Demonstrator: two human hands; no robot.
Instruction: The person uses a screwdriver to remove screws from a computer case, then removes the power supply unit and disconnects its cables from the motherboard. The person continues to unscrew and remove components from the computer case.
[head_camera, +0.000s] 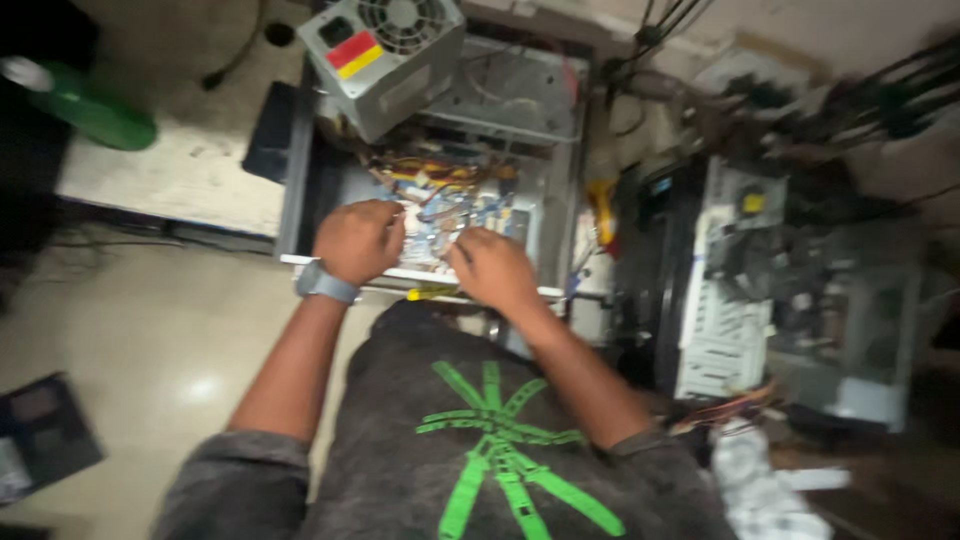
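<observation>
Centre of frame: left hand (358, 240) and right hand (492, 268) are curled over the open computer case (300, 180); anything gripped cannot be told. Component fitting is judged underway; steadier fingertip access is called for next.

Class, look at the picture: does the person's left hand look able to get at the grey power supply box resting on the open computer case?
Probably yes. The left hand is inside the open computer case, just below the power supply box, with only loose cables between them.
</observation>
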